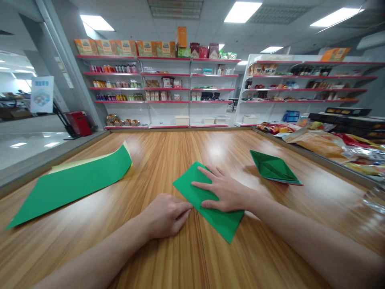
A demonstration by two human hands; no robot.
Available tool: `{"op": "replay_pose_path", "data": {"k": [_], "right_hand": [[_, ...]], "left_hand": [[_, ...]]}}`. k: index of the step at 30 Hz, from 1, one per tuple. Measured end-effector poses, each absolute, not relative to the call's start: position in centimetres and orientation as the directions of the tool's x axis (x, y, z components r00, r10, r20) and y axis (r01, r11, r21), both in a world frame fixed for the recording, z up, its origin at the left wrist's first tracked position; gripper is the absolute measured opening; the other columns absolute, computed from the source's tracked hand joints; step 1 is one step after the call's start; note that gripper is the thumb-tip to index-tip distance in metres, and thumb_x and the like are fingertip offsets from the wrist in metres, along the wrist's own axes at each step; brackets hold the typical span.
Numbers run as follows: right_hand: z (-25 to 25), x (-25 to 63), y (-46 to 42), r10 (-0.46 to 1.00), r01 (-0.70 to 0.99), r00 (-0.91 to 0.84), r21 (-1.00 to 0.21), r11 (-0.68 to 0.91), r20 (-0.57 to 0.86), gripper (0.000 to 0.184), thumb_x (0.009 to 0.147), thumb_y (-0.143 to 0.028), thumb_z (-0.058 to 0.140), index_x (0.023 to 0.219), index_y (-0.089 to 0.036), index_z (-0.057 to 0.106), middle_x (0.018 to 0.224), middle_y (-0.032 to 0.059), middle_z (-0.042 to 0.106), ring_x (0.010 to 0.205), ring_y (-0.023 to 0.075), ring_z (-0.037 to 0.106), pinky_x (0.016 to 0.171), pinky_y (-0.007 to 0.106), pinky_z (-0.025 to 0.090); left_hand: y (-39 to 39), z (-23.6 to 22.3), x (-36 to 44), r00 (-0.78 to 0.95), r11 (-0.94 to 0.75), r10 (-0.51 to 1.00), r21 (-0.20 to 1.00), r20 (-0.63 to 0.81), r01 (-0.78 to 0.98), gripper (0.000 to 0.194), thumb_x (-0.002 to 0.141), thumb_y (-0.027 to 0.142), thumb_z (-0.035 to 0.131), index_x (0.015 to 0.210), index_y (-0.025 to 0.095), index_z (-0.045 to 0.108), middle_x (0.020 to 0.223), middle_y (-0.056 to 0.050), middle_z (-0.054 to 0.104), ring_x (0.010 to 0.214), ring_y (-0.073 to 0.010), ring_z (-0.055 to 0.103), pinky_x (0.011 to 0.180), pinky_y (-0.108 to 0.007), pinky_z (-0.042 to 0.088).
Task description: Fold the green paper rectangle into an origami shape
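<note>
A green sheet of paper, seemingly folded into a rectangle, lies slanted on the wooden table in front of me. My right hand rests flat on it with the fingers spread, covering part of its right side. Curled up at the paper's left edge, my left hand has its fingers pressed together, and the fingertips meet the edge. I see no object in it. To the right sits a folded green paper piece with creased, pointed ends.
Larger green sheets with yellowish paper beneath lie at the left, one end curling up. Snack packages and black boxes line the right edge. A clear container stands at far right. Stocked shelves rise beyond the wooden table.
</note>
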State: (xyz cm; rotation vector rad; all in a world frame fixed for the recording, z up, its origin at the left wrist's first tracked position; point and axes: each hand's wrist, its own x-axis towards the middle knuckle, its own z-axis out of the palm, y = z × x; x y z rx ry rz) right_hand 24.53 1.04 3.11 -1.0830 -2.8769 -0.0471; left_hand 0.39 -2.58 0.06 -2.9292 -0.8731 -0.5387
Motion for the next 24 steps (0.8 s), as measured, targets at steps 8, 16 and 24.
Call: {"op": "replay_pose_path", "data": {"k": [8, 16, 24], "right_hand": [[2.94, 24.63, 1.16, 0.644, 0.646, -0.761, 0.005, 0.763, 0.072, 0.069, 0.083, -0.068, 0.04, 0.142, -0.032, 0.036, 0.155, 0.0119, 0.012, 0.139, 0.0404, 0.011, 0.107, 0.06, 0.013], [2.98, 24.6, 1.15, 0.642, 0.644, -0.763, 0.009, 0.765, 0.069, 0.069, 0.083, -0.07, 0.039, 0.141, -0.032, 0.038, 0.156, 0.0093, 0.011, 0.139, 0.0403, 0.012, 0.107, 0.059, 0.014], [3.0, 24.61, 1.12, 0.639, 0.641, -0.766, 0.011, 0.767, 0.068, 0.069, 0.084, -0.068, 0.041, 0.142, -0.032, 0.036, 0.155, 0.0111, 0.011, 0.139, 0.0414, 0.012, 0.106, 0.06, 0.016]], "left_hand": [[-2.62, 0.06, 0.41, 0.783, -0.848, 0.514, 0.072, 0.35, 0.525, 0.024, 0.089, 0.017, 0.044, 0.091, 0.019, 0.068, 0.066, -0.003, 0.069, 0.06, -0.0172, 0.065, 0.054, -0.024, 0.044], [-2.52, -0.03, 0.33, 0.776, -0.861, 0.488, 0.076, 0.399, 0.503, 0.023, 0.088, 0.017, 0.045, 0.092, 0.019, 0.068, 0.065, -0.003, 0.068, 0.058, -0.0157, 0.064, 0.053, -0.023, 0.044], [-2.5, -0.04, 0.36, 0.78, -0.859, 0.49, 0.066, 0.389, 0.507, 0.024, 0.089, 0.018, 0.044, 0.089, 0.019, 0.068, 0.064, -0.003, 0.068, 0.057, -0.0157, 0.064, 0.052, -0.024, 0.043]]}}
